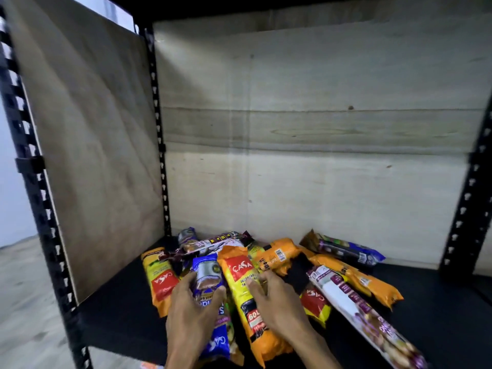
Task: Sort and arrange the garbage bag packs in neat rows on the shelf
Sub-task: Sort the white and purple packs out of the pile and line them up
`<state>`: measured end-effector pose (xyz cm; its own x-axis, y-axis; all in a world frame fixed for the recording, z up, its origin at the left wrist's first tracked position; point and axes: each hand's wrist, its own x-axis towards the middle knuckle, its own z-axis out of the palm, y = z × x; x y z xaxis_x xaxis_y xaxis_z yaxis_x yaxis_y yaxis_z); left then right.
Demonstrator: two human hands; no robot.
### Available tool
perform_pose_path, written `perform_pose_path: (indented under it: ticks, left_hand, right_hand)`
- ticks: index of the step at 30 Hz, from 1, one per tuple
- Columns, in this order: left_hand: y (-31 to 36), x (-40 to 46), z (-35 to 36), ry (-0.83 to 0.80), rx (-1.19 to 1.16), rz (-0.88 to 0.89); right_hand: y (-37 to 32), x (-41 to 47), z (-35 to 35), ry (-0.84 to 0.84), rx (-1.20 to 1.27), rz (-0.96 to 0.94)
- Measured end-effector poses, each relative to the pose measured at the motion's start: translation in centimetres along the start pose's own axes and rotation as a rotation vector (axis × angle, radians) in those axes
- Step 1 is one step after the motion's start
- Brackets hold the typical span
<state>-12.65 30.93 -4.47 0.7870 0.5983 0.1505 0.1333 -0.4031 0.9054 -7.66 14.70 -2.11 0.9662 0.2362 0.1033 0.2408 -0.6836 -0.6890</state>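
Dim, cool light is falling into the bay from the upper left, where a pale bright streak is spreading across the light plywood back panel [319,129]. The black shelf board [439,315] is sitting in deep shadow. Glare is glinting off the glossy orange plastic pack [241,278]. Wide-angle distortion is bending the black perforated metal upright [34,182] at the left edge, and motion blur is softening the print on the long white pack [359,307].
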Motion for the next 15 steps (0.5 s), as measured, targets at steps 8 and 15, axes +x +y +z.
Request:
perform_pose_path:
  ticks: [8,15]
  left_hand:
    - [-0.9,-4.3,1.7,0.196,-0.072,-0.179]
    - [-0.8,-5.4,4.3,0.188,-0.113,-0.262]
  right_hand:
    - [1.1,-0.6,-0.8,-0.248,-0.214,-0.087]
    - [1.8,-0.6,-2.9,-0.282,-0.355,-0.129]
